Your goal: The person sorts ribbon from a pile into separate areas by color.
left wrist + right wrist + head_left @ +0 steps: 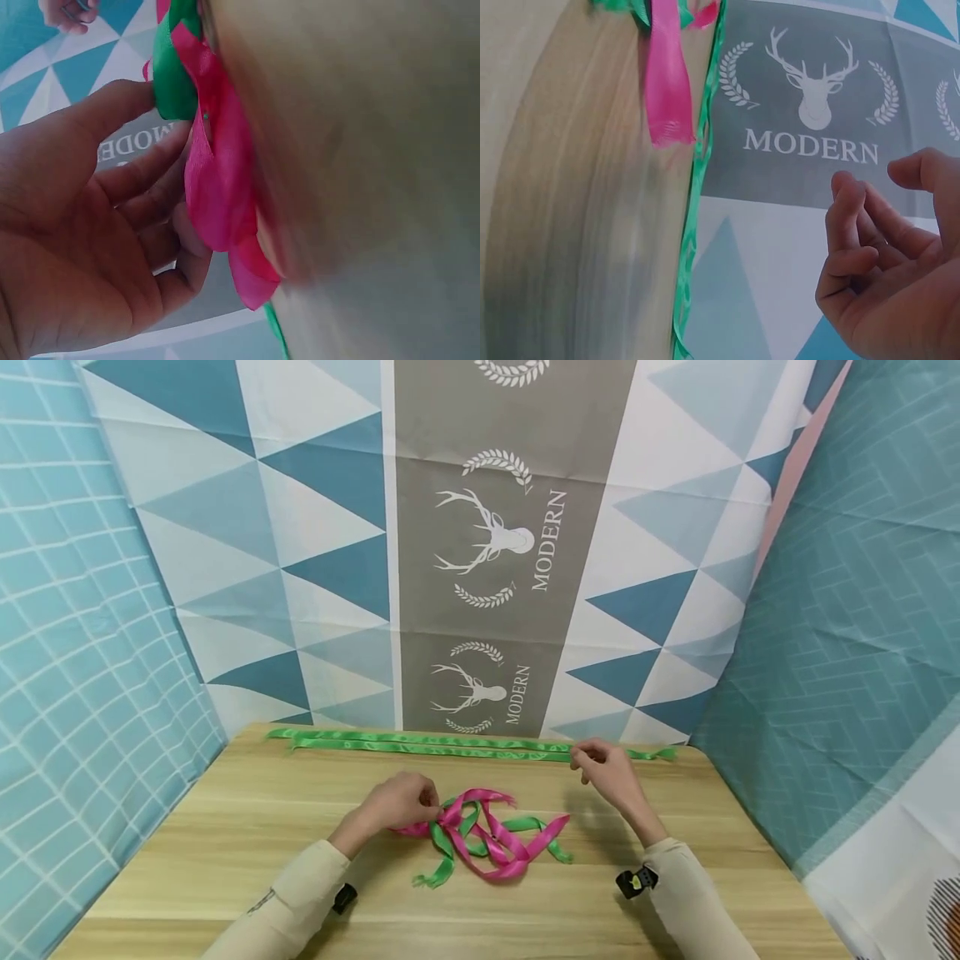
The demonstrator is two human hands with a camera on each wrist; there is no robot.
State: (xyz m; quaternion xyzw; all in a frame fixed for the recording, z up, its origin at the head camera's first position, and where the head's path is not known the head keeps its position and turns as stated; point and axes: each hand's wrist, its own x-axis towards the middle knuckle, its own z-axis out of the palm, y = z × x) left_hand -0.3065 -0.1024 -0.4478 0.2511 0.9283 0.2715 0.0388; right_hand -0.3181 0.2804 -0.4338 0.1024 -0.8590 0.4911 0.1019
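A loose tangle of pink ribbon and green ribbon lies in the middle of the wooden table. At its left end, my left hand pinches the ribbons between thumb and fingertips. In the left wrist view the thumb presses on a green loop, and folded pink ribbon hangs beside the fingers. My right hand hovers to the right of the tangle, its fingers loosely curled around nothing. In the right wrist view a frayed pink end points away from the tangle, apart from that hand.
Two long green ribbons stretch side by side along the table's back edge, passing behind the right hand. Patterned cloth with deer heads rises behind the wooden table. Blue tiled cloth borders the left side.
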